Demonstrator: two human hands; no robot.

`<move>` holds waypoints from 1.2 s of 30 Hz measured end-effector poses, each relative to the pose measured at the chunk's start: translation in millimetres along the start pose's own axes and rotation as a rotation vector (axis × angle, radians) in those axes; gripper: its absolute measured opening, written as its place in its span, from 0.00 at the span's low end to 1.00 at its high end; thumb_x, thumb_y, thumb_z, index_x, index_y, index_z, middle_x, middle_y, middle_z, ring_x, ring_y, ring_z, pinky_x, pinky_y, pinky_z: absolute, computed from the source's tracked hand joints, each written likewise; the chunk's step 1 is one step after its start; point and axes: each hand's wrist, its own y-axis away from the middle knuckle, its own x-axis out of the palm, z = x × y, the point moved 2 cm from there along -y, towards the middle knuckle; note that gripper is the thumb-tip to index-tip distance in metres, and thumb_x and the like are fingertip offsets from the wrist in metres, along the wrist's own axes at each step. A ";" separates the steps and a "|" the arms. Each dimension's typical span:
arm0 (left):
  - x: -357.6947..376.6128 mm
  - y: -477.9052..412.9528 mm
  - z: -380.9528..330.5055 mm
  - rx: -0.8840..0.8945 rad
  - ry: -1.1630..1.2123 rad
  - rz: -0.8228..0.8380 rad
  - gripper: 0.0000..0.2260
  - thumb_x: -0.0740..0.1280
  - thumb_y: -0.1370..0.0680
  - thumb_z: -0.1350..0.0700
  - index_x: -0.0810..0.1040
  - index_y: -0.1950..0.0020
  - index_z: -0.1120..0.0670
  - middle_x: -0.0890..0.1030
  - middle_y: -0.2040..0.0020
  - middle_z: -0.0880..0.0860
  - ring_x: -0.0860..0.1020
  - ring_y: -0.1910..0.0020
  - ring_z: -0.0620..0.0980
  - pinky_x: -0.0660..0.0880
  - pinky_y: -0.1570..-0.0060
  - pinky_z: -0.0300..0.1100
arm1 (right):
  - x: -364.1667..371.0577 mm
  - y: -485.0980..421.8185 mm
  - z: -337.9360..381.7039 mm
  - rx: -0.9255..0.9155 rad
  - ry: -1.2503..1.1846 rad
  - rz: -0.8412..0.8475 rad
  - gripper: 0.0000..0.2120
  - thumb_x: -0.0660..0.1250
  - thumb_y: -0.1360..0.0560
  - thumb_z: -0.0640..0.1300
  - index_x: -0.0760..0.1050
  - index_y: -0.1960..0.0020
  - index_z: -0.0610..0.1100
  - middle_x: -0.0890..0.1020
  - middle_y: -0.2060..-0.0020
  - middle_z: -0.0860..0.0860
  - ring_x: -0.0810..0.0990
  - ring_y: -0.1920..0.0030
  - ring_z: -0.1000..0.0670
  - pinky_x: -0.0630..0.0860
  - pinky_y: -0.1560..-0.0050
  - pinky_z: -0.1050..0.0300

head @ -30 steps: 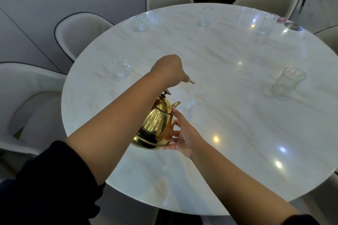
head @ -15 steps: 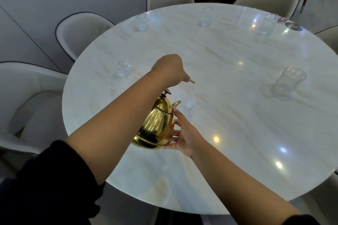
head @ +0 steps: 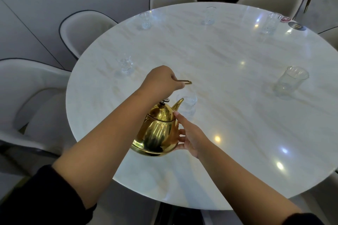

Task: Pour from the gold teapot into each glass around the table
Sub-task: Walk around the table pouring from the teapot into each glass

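A round marble table (head: 237,115) fills the view, ringed by pale padded chairs (head: 86,29). Two small round discs (head: 296,26) lie at its far right edge.

The gold teapot (head: 157,131) hangs above the near side of the table, tipped forward, lid on, its spout over the rim of the nearest glass (head: 188,104). Five more glasses stand well apart round the table: (head: 125,64), (head: 145,21), (head: 209,15), (head: 271,23) and (head: 290,80). All look clear; whether any holds liquid cannot be told.

The left hand (head: 161,80), arm stretched out, has its fingers curled round the teapot's thin handle (head: 184,82). The right hand (head: 190,133) lies against the teapot's right side, fingers straight and slightly spread.
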 end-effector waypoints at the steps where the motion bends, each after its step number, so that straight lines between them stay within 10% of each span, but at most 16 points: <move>1: 0.9 3.7 4.4 -0.008 0.031 -0.011 0.14 0.70 0.25 0.50 0.82 0.50 0.60 0.75 0.65 0.52 0.73 0.68 0.48 0.68 0.69 0.38 | -0.8 0.4 -0.4 -0.002 0.027 -0.005 0.25 0.67 0.29 0.63 0.71 0.40 0.48 0.77 0.46 0.43 0.79 0.46 0.40 0.81 0.61 0.48; 6: 3.8 29.8 23.7 -0.071 0.252 -0.040 0.11 0.70 0.26 0.51 0.80 0.50 0.58 0.76 0.65 0.50 0.73 0.69 0.46 0.69 0.70 0.38 | -7.1 2.6 -1.9 -0.053 0.164 -0.030 0.13 0.68 0.28 0.61 0.75 0.50 0.53 0.77 0.48 0.48 0.77 0.44 0.42 0.80 0.55 0.48; 17: 16.0 110.6 41.0 -0.146 0.738 -0.002 0.05 0.68 0.24 0.56 0.81 0.55 0.56 0.72 0.77 0.47 0.64 0.82 0.43 0.65 0.79 0.33 | -17.7 38.7 -16.0 -0.219 0.314 -0.075 0.27 0.70 0.30 0.61 0.74 0.35 0.52 0.78 0.47 0.51 0.76 0.46 0.48 0.76 0.54 0.52; 36: 39.7 277.7 22.3 0.034 0.786 0.302 0.14 0.63 0.21 0.55 0.71 0.66 0.56 0.65 0.81 0.46 0.60 0.84 0.42 0.59 0.81 0.32 | -39.7 196.6 -142.4 -0.390 0.303 -0.224 0.28 0.71 0.30 0.57 0.72 0.31 0.52 0.80 0.41 0.48 0.79 0.44 0.48 0.79 0.53 0.54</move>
